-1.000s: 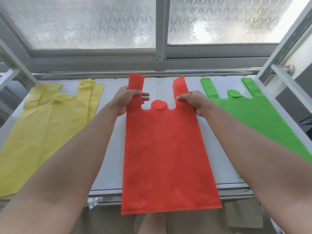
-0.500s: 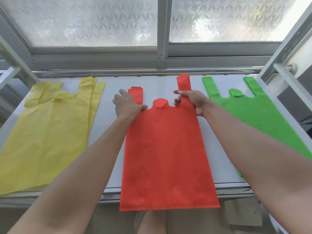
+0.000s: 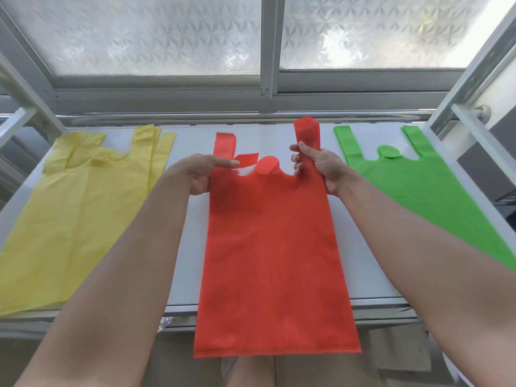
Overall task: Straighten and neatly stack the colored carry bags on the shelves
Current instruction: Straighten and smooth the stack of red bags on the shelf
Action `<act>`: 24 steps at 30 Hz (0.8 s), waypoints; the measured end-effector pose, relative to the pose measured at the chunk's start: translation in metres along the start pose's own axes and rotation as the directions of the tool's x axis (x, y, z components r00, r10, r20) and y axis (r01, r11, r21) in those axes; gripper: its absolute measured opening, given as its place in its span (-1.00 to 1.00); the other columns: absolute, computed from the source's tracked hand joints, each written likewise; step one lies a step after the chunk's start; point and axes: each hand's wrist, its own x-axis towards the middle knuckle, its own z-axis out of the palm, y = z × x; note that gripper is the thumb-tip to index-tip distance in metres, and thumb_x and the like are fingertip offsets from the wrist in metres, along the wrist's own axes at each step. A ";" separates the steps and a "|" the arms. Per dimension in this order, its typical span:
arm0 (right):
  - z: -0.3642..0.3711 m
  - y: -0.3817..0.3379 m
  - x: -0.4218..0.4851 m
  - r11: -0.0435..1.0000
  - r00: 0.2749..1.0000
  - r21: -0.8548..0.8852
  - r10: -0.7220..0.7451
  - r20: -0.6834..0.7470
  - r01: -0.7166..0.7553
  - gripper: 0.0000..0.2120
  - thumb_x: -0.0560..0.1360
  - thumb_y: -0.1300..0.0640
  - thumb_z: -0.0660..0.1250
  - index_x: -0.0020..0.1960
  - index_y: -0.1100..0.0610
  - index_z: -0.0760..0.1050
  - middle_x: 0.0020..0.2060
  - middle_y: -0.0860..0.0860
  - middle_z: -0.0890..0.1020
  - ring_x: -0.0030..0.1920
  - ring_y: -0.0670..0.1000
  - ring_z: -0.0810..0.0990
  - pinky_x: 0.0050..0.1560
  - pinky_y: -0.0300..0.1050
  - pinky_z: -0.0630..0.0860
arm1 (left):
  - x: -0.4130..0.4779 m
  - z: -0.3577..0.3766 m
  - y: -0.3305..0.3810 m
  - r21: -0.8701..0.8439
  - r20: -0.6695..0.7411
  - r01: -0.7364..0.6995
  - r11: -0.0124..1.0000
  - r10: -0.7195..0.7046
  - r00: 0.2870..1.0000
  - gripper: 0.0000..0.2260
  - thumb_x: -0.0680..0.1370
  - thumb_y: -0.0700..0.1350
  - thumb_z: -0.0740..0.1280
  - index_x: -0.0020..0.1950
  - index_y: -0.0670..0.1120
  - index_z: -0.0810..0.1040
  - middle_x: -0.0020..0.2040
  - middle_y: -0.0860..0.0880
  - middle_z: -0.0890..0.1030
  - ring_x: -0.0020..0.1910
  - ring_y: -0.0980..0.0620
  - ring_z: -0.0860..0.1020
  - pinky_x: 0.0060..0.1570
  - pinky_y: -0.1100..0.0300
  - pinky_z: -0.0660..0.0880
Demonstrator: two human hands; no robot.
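Red carry bag (image 3: 275, 255) lies flat at center of white shelf (image 3: 190, 263), bottom edge hanging off at 6 o'clock. Right hand (image 3: 321, 169) is closed round the 1 o'clock handle, likely to tension it. Left hand (image 3: 196, 174), fingers extended and pressed together, sits w/ fingertips touching a folded handle layer at 11 o'clock, prob. to flatten it. Yellow bags (image 3: 69, 219) at 9 o'clock, green bag (image 3: 418, 188) at 3 o'clock.

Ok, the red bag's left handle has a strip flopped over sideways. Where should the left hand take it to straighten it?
Judging by its pose, pinch the folded strip near its free tip, coming from the left hand side, and swing it up beside the upright strip. The right hand already grips the other handle of the red bag.
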 end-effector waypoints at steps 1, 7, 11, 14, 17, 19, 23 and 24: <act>0.000 -0.001 -0.001 1.000 1.000 0.002 -0.003 0.009 0.003 -0.73 0.67 0.02 0.33 0.23 0.20 0.51 -0.23 0.02 0.55 -0.29 -0.05 0.51 -0.16 -0.17 0.55 | 0.000 -0.006 -0.001 -0.085 0.033 0.012 0.996 -0.009 0.999 -0.71 0.49 -0.22 0.52 0.20 -0.20 0.65 -0.03 -0.12 0.71 -0.24 0.03 0.69 -0.25 0.21 0.64; 0.000 -0.002 -0.002 1.000 0.999 -0.007 0.008 0.043 -0.007 -0.71 0.66 -0.01 0.34 0.25 0.18 0.51 -0.18 0.02 0.57 -0.26 -0.04 0.53 -0.11 -0.14 0.56 | 0.001 -0.024 -0.009 -0.422 0.018 -0.018 0.907 0.028 0.999 -0.73 0.45 -0.24 0.55 0.13 -0.15 0.65 -0.04 -0.04 0.71 -0.23 0.09 0.68 -0.22 0.28 0.64; 0.002 -0.003 -0.005 1.000 0.996 0.005 0.011 0.085 -0.011 -0.71 0.65 -0.02 0.35 0.24 0.17 0.50 -0.17 0.02 0.57 -0.23 -0.03 0.55 -0.08 -0.14 0.57 | 0.003 -0.023 -0.018 -0.367 0.157 -0.168 0.915 0.239 0.958 -0.66 0.55 -0.27 0.39 0.33 -0.13 0.60 0.03 -0.06 0.68 -0.08 0.02 0.66 -0.10 0.20 0.61; 0.002 -0.004 -0.009 1.000 0.991 0.001 0.013 0.137 -0.014 -0.74 0.65 0.02 0.36 0.23 0.15 0.50 -0.11 0.04 0.60 -0.15 0.02 0.59 -0.01 -0.09 0.58 | 0.005 -0.023 -0.027 -0.364 0.201 -0.240 0.900 0.328 0.923 -0.65 0.59 -0.29 0.19 0.33 -0.21 0.59 0.28 -0.21 0.64 0.25 -0.12 0.63 0.22 0.03 0.57; 0.001 -0.012 -0.011 0.999 0.986 0.019 0.026 0.164 -0.029 -0.79 0.65 0.08 0.34 0.22 0.17 0.52 -0.07 0.08 0.63 -0.10 0.06 0.62 0.04 -0.06 0.60 | 0.009 -0.022 -0.026 -0.223 0.262 -0.250 0.942 0.305 0.916 -0.69 0.59 -0.19 0.17 0.15 -0.22 0.68 0.17 -0.22 0.68 0.27 -0.21 0.60 0.39 -0.09 0.45; 0.000 -0.018 -0.010 0.999 0.989 0.031 0.025 0.146 -0.029 -0.79 0.66 0.07 0.31 0.20 0.18 0.53 -0.12 0.06 0.61 -0.14 0.04 0.61 0.00 -0.08 0.61 | 0.012 -0.021 -0.020 -0.178 0.256 -0.310 0.934 0.348 0.902 -0.82 0.58 -0.17 0.28 0.07 -0.20 0.64 -0.02 -0.13 0.69 0.11 -0.16 0.65 0.37 -0.08 0.48; 0.004 -0.023 -0.005 1.000 0.997 -0.026 -0.002 0.072 0.004 -0.77 0.65 -0.02 0.35 0.14 0.15 0.52 -0.28 -0.02 0.45 -0.34 -0.08 0.45 -0.26 -0.21 0.49 | 0.015 -0.009 -0.013 -0.334 0.261 -0.268 0.904 0.362 0.895 -0.81 0.67 -0.14 0.30 0.25 -0.15 0.54 -0.19 0.01 0.48 -0.25 0.05 0.53 0.00 0.10 0.56; 0.005 -0.022 -0.004 0.999 0.998 -0.034 -0.007 0.065 0.009 -0.75 0.64 -0.05 0.36 0.11 0.13 0.52 -0.30 -0.03 0.41 -0.37 -0.10 0.39 -0.31 -0.24 0.45 | 0.016 -0.007 -0.014 -0.336 0.276 -0.256 0.907 0.354 0.893 -0.85 0.69 -0.11 0.28 0.19 -0.11 0.58 -0.18 0.02 0.46 -0.26 0.08 0.52 -0.07 0.15 0.56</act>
